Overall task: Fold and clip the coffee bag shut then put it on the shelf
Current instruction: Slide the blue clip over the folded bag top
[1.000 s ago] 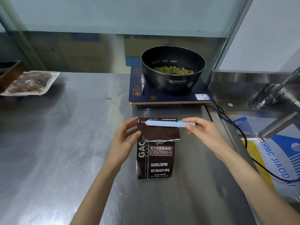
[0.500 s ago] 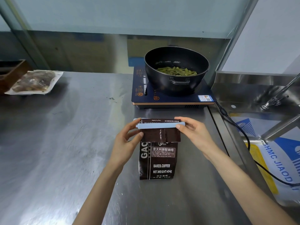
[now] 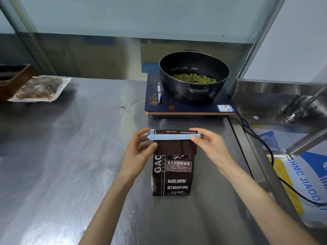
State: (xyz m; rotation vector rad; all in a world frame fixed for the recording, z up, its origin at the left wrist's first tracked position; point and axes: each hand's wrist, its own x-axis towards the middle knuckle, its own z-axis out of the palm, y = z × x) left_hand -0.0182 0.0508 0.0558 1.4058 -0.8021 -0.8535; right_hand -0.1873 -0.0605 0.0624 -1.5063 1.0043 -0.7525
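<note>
A dark brown coffee bag stands upright on the steel counter, its top folded down toward me. A long light-blue clip lies across the fold, spanning the bag's width. My left hand holds the bag's folded top at the left edge, thumb on the flap, fingers by the clip's left end. My right hand pinches the clip's right end between thumb and fingers. No shelf is in view.
A black pot of green beans sits on a blue induction cooker just behind the bag. A sink with tap and a power cord lie right. A packet of food and a brown tray are far left.
My right hand slid the clip leftward along the fold until it spans the whole bag top. My left hand kept holding the flap. The view has shifted slightly.
</note>
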